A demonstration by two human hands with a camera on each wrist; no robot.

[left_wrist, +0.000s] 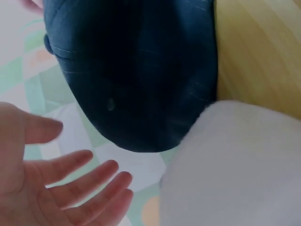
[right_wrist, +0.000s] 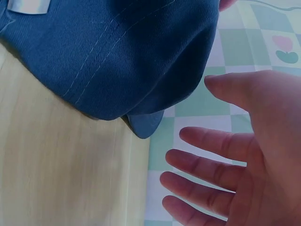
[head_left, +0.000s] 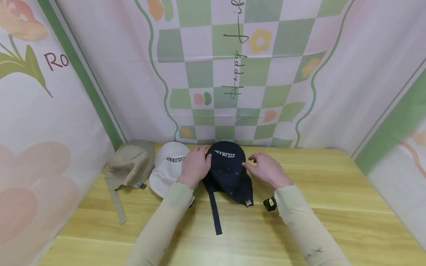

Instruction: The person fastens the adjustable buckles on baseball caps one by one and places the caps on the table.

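A navy baseball cap (head_left: pixel 229 166) with white "COLORADO"-style lettering lies on the table between my two hands, its strap trailing toward me. My left hand (head_left: pixel 196 166) is at the cap's left side, over the edge of a white cap (head_left: pixel 168 166). Its fingers (left_wrist: pixel 94 193) are spread and hold nothing in the left wrist view. On the other side my right hand (head_left: pixel 266 170) has its thumb tip right at the navy cap's edge. The right wrist view shows those fingers (right_wrist: pixel 202 188) loosely extended beside the cap, with nothing in them.
A beige cap (head_left: pixel 133 164) with a hanging strap lies at the far left, next to the white cap. The wooden table (head_left: pixel 246 240) ends at the back against a checked, printed cloth (head_left: pixel 226 74). More printed cloth hangs on both sides.
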